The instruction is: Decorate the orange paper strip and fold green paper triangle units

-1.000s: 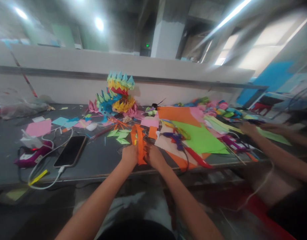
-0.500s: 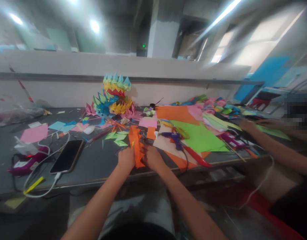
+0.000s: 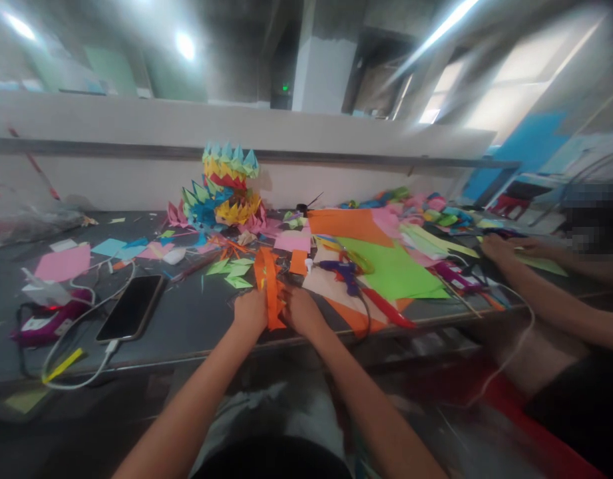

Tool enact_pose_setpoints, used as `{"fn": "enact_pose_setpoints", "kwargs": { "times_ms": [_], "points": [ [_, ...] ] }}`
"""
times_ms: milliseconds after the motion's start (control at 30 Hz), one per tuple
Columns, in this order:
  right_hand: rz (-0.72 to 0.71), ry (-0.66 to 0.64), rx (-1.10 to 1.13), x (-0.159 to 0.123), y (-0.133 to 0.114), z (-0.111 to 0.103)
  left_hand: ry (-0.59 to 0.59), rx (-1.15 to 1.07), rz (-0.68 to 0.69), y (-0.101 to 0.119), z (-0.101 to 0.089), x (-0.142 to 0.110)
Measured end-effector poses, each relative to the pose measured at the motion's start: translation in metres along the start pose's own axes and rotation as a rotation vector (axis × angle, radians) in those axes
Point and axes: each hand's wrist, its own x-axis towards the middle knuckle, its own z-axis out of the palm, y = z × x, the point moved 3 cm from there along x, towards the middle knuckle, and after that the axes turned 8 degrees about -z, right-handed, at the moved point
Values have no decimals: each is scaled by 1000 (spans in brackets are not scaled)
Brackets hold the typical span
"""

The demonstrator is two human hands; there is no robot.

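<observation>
Between my two hands, near the table's front edge, stands an orange paper strip [image 3: 271, 286] bent into a loop. My left hand [image 3: 251, 311] is closed on its left side, with a small yellow bit showing by the fingertips. On the other side my right hand [image 3: 297, 310] has its fingers curled against the strip; their tips are partly hidden behind it. Green paper pieces [image 3: 235, 269] lie just beyond my left hand. A small orange paper piece [image 3: 299, 262] and a purple glue gun [image 3: 343, 271] rest beyond my right hand.
A folded-paper model [image 3: 229, 189] in many colours stands at the back. To the left lie a phone [image 3: 131, 307] on a white cable and a purple power strip [image 3: 54, 319]. Green sheets [image 3: 401, 269] spread rightward. At far right, another person's hand [image 3: 496, 247] works.
The whole view has shifted slightly. The orange strip now shows a more open loop, and my right hand's fingers sit lower and closer against its right side.
</observation>
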Motion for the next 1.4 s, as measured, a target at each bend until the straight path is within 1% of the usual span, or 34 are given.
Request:
{"fn": "enact_pose_setpoints", "kwargs": {
  "times_ms": [167,433,967,1233,1400],
  "points": [
    [32,45,9,-2,3,1,-10,-53,-17,-4,-1,0],
    [50,19,18,0,3,1,-38,-106,-54,-11,2,1],
    [56,42,-16,-2,-3,-8,-5,-110,-32,-5,1,2],
    [8,45,-4,-3,-8,-11,11,-96,-35,-5,3,1],
    [-45,94,28,-5,-11,-11,16,-76,-9,-4,3,-1]
  ]
}}
